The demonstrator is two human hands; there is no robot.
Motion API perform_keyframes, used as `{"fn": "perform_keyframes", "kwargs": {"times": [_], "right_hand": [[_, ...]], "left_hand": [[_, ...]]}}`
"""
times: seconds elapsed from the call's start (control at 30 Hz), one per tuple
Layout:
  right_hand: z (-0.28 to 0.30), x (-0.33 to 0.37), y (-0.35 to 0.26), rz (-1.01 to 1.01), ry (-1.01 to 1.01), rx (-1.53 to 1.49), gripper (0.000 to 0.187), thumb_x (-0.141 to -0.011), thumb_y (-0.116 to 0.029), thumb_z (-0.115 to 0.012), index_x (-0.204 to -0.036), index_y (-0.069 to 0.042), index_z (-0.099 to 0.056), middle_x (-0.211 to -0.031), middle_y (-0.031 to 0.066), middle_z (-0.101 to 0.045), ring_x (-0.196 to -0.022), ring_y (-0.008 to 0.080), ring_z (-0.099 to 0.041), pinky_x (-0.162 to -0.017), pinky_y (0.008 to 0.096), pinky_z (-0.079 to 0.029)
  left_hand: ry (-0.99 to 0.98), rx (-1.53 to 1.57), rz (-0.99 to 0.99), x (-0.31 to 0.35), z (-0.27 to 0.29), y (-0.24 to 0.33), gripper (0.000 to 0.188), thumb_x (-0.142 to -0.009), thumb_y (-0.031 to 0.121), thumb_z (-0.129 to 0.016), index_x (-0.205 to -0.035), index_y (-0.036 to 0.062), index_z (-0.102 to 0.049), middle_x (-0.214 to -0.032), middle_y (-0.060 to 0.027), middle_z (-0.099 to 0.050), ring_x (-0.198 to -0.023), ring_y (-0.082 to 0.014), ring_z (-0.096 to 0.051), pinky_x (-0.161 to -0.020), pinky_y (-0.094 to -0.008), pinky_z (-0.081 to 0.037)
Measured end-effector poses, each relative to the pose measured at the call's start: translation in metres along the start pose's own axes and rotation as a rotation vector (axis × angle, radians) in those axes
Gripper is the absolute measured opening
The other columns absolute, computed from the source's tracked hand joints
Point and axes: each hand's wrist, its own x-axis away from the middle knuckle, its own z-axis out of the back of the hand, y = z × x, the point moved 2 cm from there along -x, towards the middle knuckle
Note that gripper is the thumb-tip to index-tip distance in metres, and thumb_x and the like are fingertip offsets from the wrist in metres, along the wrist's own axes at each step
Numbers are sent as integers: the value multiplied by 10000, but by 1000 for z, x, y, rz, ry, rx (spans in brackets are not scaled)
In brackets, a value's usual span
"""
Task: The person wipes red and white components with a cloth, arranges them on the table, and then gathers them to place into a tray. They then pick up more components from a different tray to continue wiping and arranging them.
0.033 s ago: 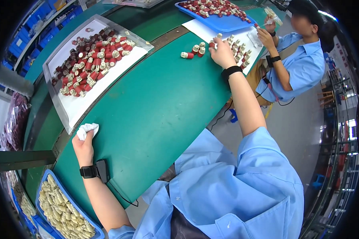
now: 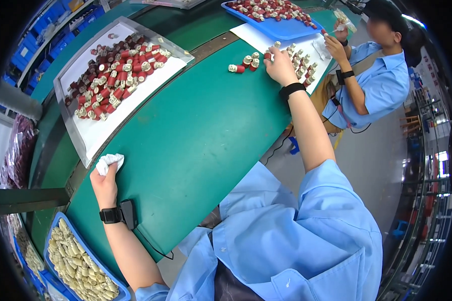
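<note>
Red-and-cream pieces (image 2: 302, 62) stand upright in loose rows on a white sheet (image 2: 246, 34) at the far right of the bench; judging by how things lie, the work is partway: the rows are set out; 3 more stand on the bare green just outside the sheet, with 1 lying on its side (image 2: 236, 68) next to them; a large heap (image 2: 113, 78) still lies tumbled in the pale-lined, grey-rimmed tray (image 2: 71, 129) at the left.

Right hand (image 2: 282, 69) reaches to the sheet's near edge, fingers bent down by 1 piece (image 2: 267, 55) whose red side shows; the back of the hand hides the fingertips, so I cannot tell whether they pinch it or merely touch it; left hand (image 2: 104, 188) is well apart at the bench's left, closed round a crumpled white cloth (image 2: 110, 163), thumb on top.

Green, smooth and slightly scuffed, the bench top (image 2: 186, 130) runs between the hands; a blue tray (image 2: 281, 34) of more red-and-cream pieces sits beyond the sheet; a blue bin (image 2: 50, 242) full of cream pieces (image 2: 80, 261) sits at lower left; blue boxes (image 2: 40, 25) fill shelving at upper left; a co-worker (image 2: 384, 75) in a light blue shirt, both hands raised, is near the bench's right end; grey floor (image 2: 376, 165) stretches behind, with a blue stool (image 2: 400, 228) farther off.
</note>
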Motion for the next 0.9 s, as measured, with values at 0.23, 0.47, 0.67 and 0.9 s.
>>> {"fn": "perform_keyframes", "kwargs": {"times": [0.23, 0.47, 0.67, 0.9], "right_hand": [[-5, 1, 3, 69, -20, 2, 254, -816, -92, -664, -1052, -31, -594, -1036, 237, -598, -994, 420, -607, -875, 467, -500], [5, 4, 5, 28, 4, 38, 281, -781, -122, -722, -1015, -59, -581, -986, 161, -684, -958, 376, -648, -828, 451, -512], [23, 19, -11, 34, -30, 72, 296, -784, -191, -732, -1017, -75, -592, -976, 132, -700, -919, 353, -668, -788, 441, -526], [30, 29, -8, 90, -89, 143, 300, -788, -231, -735, -1012, -90, -595, -971, 100, -705, -917, 325, -675, -779, 430, -528]], "left_hand": [[-46, 5, -25, -1, -2, 3, 117, -892, -7, -608, -981, -52, -669, -992, -65, -687, -927, -146, -634, -862, -275, -483], [-48, -29, -30, -1, -6, 6, 92, -912, -37, -580, -963, -74, -648, -971, -70, -680, -931, -137, -629, -888, -276, -500], [-55, -50, -36, 1, -4, 4, 106, -913, -24, -589, -980, -76, -653, -992, -72, -689, -934, -137, -634, -882, -273, -501], [-61, -73, -43, -4, -4, 4, 119, -912, 2, -608, -997, -61, -660, -1004, -61, -691, -946, -134, -631, -885, -271, -486]]}}
